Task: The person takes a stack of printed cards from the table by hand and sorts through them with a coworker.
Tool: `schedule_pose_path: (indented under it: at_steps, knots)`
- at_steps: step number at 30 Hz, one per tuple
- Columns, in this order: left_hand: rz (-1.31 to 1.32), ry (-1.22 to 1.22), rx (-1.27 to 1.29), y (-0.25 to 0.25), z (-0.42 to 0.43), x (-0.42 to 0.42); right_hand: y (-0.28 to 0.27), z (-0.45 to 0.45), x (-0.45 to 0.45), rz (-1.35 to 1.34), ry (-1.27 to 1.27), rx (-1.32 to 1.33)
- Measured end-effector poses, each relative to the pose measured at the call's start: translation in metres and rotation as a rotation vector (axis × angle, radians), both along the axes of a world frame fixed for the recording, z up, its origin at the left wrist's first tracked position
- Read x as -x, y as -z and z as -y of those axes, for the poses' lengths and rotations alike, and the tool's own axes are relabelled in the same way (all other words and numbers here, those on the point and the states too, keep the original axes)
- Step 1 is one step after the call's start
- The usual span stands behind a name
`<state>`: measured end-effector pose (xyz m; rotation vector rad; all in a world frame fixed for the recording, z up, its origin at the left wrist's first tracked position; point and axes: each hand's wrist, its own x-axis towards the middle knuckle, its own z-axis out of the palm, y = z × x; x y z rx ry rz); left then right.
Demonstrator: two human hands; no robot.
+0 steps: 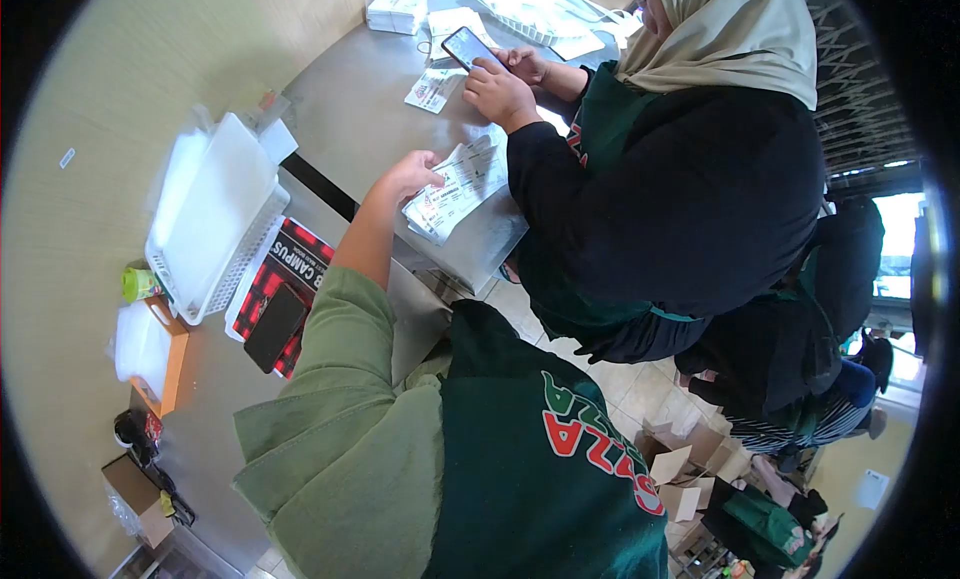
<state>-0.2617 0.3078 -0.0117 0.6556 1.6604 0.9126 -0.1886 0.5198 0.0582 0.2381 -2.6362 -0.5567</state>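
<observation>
My left hand (412,175) reaches out from a green sleeve and is closed on the near edge of a loose, fanned stack of printed paper slips (455,191). The slips lie over the metal table (345,109). My right hand is not visible. Beside the slips stands a co-worker (660,199) in black sleeves and a green apron, with both hands on a phone (474,49). Another printed slip (434,90) lies flat near the phone.
White baskets (215,249) with plastic sheets stand by the wall. A dark phone (276,327) rests on a red and black printed board (300,247). Paper bundles (397,11) sit at the table's far end. Other people and open cardboard boxes (690,459) are at the right.
</observation>
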Motion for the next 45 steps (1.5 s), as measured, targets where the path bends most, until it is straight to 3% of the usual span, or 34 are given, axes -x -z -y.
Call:
schedule_pose_path:
  at_steps: [4,8,14,19,27,30,36,38,40,41,45]
  knots:
    - [0.117,-0.061,0.021,-0.01,0.012,0.007,-0.003,0.001,0.001,-0.013,0.014,0.007]
    - [0.028,-0.063,0.014,0.004,0.014,0.028,-0.006,0.002,0.001,-0.023,0.032,0.015]
    - [-0.249,-0.114,-0.028,0.011,0.004,0.056,-0.012,0.003,0.001,-0.041,0.067,0.026]
    - [-0.49,-0.129,0.024,0.047,-0.01,0.093,-0.014,0.004,0.003,-0.066,0.096,0.05]
    - [-1.117,-0.198,0.217,-0.018,-0.01,0.048,-0.004,0.003,0.014,-0.13,0.112,0.084]
    - [-1.289,-0.205,-0.069,-0.001,-0.013,0.023,0.004,0.001,0.023,-0.175,0.103,0.121]
    - [-1.398,-0.187,-0.219,0.013,-0.009,-0.016,0.007,-0.002,0.021,-0.02,0.097,0.117]
    - [-1.403,-0.192,-0.246,0.016,-0.004,-0.016,0.043,-0.019,0.029,-0.031,-0.072,0.863]
    - [-1.386,-0.178,-0.251,0.01,-0.004,-0.014,-0.003,0.007,0.015,-0.015,0.128,0.102]
    - [-1.351,-0.151,-0.212,0.006,-0.005,-0.012,-0.008,0.007,0.014,-0.01,0.147,0.008]
    - [-1.204,-0.162,-0.168,-0.006,-0.029,0.009,-0.016,0.014,0.001,0.018,0.149,0.058]
